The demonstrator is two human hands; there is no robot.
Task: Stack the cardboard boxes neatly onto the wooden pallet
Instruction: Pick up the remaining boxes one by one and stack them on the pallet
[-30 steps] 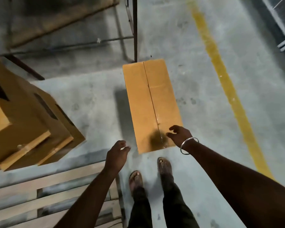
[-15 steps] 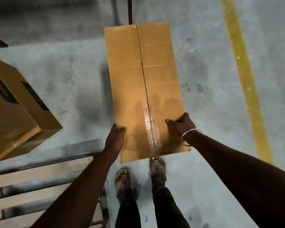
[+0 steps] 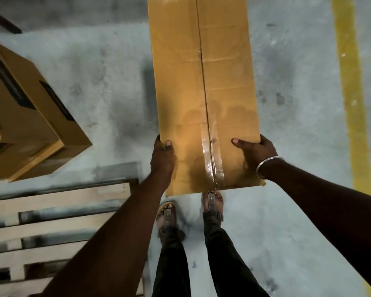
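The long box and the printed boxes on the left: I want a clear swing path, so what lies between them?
In the head view, only bare concrete floor separates the long box from the printed boxes; the pallet lies nearer the person.

Left hand [image 3: 162, 160]: clamped on the left edge of the cardboard box [image 3: 204, 86], thumb lying on the top face, fingers wrapped under and hidden.
Right hand [image 3: 256, 152]: gripping the right edge near the closest corner, thumb flat on top, fingers curled over the side.
Arms: both stretched forward and down, forearms bare.
Right wrist: ringed by a metal bangle [image 3: 268, 165].
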